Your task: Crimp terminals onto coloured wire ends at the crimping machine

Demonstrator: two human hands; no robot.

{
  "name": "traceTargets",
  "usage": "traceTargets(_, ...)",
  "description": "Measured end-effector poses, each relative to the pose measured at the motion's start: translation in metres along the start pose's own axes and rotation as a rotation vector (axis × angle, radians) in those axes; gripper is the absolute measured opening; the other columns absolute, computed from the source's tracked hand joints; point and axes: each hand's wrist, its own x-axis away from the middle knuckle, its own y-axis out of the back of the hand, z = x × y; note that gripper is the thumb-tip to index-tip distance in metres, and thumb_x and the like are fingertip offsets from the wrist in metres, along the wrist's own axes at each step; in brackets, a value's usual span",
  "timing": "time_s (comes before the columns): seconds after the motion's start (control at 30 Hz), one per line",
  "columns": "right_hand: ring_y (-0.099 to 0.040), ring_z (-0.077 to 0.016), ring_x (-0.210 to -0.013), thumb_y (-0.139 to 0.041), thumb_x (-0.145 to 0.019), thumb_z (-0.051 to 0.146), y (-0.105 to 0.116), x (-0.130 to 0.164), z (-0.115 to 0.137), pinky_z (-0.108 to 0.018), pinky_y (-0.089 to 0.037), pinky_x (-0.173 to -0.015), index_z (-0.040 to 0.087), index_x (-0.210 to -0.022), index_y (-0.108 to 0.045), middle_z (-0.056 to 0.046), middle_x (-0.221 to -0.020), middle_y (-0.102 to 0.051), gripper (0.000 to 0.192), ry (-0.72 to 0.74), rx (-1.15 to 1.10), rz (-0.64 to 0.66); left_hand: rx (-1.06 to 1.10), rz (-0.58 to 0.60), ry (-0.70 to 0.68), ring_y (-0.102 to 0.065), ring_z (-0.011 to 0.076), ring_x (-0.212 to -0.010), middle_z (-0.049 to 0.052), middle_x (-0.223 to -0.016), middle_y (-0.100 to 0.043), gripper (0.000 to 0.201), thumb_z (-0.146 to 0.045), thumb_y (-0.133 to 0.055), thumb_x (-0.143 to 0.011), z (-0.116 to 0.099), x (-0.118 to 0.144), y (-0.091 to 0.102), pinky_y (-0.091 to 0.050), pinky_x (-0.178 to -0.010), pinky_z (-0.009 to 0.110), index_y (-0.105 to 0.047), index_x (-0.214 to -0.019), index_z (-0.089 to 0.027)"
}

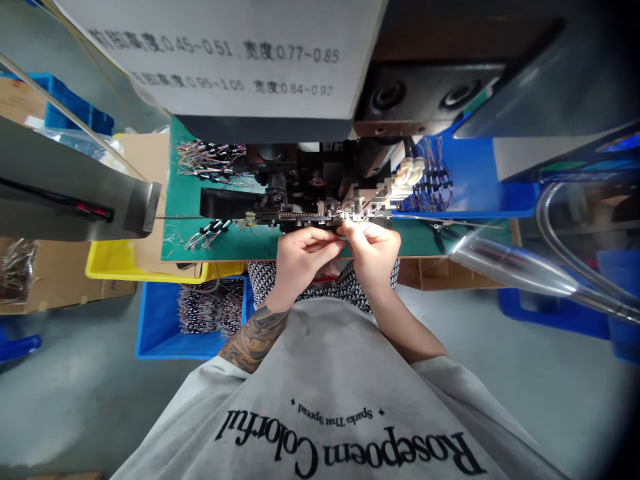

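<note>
1. Right hand [374, 253] has its fingertips narrow and drawn together at the front of the press [316, 179]. Left hand [305, 261] is just beside it, thumb and index finger also close to each other. I cannot tell whether they close on something; a part so small would be hidden there.

2. From where I stand, the greatest danger is a pinched finger: the right fingertips are very near to the working point, and a stroke of the press at a wrong moment could catch them.

3. Because the fingers cover this point, a crooked placing could easily pass unnoticed.

4. The strip [303, 215] runs along the rail from the left. If the left hand pushed against it, it could bend or feed badly.

5. Loose wires [213, 233] lie on the green mat [235, 251], to the left of the hands. A moving wrist could sweep them over the edge.

6. On the right, a dark tool [438, 227] lies near the blue tray [475, 179]; a careless elbow could knock it.

7. Farther right, the metal tube [515, 263] reaches toward the bench, and the right arm could strike it.
</note>
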Motion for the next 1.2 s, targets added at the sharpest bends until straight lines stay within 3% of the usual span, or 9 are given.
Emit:
traceTargets(0.17, -0.043, -0.0086, -0.052, -0.073, -0.087, 0.037, 0.0, 0.0, 0.001, -0.026, -0.037, -0.052, 0.018, -0.064, -0.076, 0.004, -0.053, -0.054, 0.03, -0.024, 0.013, -0.01, -0.004, 0.0, -0.001, -0.077, 0.0173, -0.067, 0.005, -0.083, -0.083, 0.021, -0.034, -0.093, -0.077, -0.002, 0.0, 0.0, -0.066, -0.061, 0.027, -0.081, -0.085, -0.019)
traceTargets(0.4, -0.054, -0.0112, -0.058, -0.074, -0.087, 0.04, -0.001, -0.002, -0.004, -0.027, -0.044, -0.055, 0.019, -0.063, -0.075, 0.001, -0.06, -0.065, 0.031, -0.023, 0.041, -0.019, -0.018, 0.009, -0.014, -0.078, 0.0168, -0.068, 0.004, -0.082, -0.083, 0.017, -0.031, -0.09, -0.079, -0.002, 0.001, -0.002, -0.067, -0.063, 0.026, -0.08, -0.086, -0.018)
traceTargets(0.57, -0.054, -0.0108, -0.057, -0.075, -0.09, 0.038, 0.001, 0.0, -0.006, -0.028, -0.044, -0.057, 0.019, -0.06, -0.071, 0.001, -0.061, -0.065, 0.035, 0.065, 0.044, 0.019, -0.018, 0.059, -0.059, -0.082, 0.0185, -0.075, 0.005, -0.087, -0.085, 0.021, -0.033, -0.091, -0.08, 0.002, -0.001, -0.001, -0.069, -0.068, 0.027, -0.08, -0.089, -0.017)
traceTargets(0.67, -0.055, -0.012, -0.059, -0.072, -0.094, 0.04, 0.012, 0.004, -0.011, -0.03, -0.046, -0.06, 0.021, -0.079, -0.08, 0.0, -0.065, -0.066, 0.026, 0.168, 0.11, 0.086, 0.028, 0.079, -0.036, -0.083, 0.0195, -0.078, 0.006, -0.089, -0.085, 0.025, -0.034, -0.093, -0.079, 0.003, 0.0, 0.005, -0.071, -0.071, 0.028, -0.08, -0.092, -0.017)
traceTargets(0.8, -0.06, -0.0151, -0.069, -0.071, -0.095, 0.051, 0.028, 0.014, -0.025, -0.032, -0.051, -0.066, 0.023, -0.113, -0.084, -0.003, -0.08, -0.073, 0.036, 0.259, 0.101, 0.383, 0.191, 0.136, 0.041, -0.083, 0.0199, -0.076, 0.003, -0.084, -0.083, 0.027, -0.036, -0.095, -0.079, 0.003, 0.005, 0.021, -0.071, -0.066, 0.027, -0.077, -0.09, -0.018)
traceTargets(0.9, -0.064, -0.0139, -0.075, -0.069, -0.099, 0.051, 0.035, 0.021, -0.036, -0.029, -0.053, -0.067, 0.023, -0.119, -0.083, -0.005, -0.095, -0.079, 0.038, 0.016, -0.075, 0.814, 0.304, 0.187, 0.047, -0.082, 0.0205, -0.073, 0.001, -0.081, -0.081, 0.028, -0.038, -0.095, -0.079, 0.004, 0.01, 0.035, -0.069, -0.059, 0.026, -0.074, -0.084, -0.019)
traceTargets(0.97, -0.066, -0.0123, -0.072, -0.069, -0.1, 0.047, 0.044, 0.022, -0.039, -0.027, -0.055, -0.067, 0.021, -0.114, -0.084, -0.005, -0.091, -0.081, 0.033, -0.199, -0.182, 1.023, 0.323, 0.204, 0.023, -0.082, 0.0214, -0.075, 0.001, -0.083, -0.082, 0.024, -0.035, -0.093, -0.082, 0.006, 0.014, 0.044, -0.068, -0.058, 0.026, -0.074, -0.084, -0.02)
traceTargets(1.07, -0.069, -0.0128, -0.073, -0.08, -0.093, 0.044, 0.078, 0.012, -0.032, -0.027, -0.056, -0.069, 0.02, -0.109, -0.085, -0.003, -0.082, -0.08, 0.03, -0.277, -0.147, 1.055, 0.143, 0.301, 0.011, -0.083, 0.0224, -0.088, 0.005, -0.098, -0.085, 0.01, -0.031, -0.083, -0.092, 0.012, 0.018, 0.062, -0.069, -0.071, 0.03, -0.08, -0.095, -0.022)
traceTargets(1.2, -0.07, -0.0148, -0.08, -0.087, -0.085, 0.048, 0.143, -0.014, -0.005, -0.028, -0.054, -0.071, 0.017, -0.102, -0.085, -0.005, -0.079, -0.078, 0.035, -0.144, 0.183, 0.774, -0.501, 0.719, 0.02, -0.081, 0.0213, -0.085, 0.006, -0.1, -0.085, 0.016, -0.029, -0.071, -0.099, 0.049, 0.019, 0.085, -0.062, -0.074, 0.031, -0.085, -0.105, -0.024)
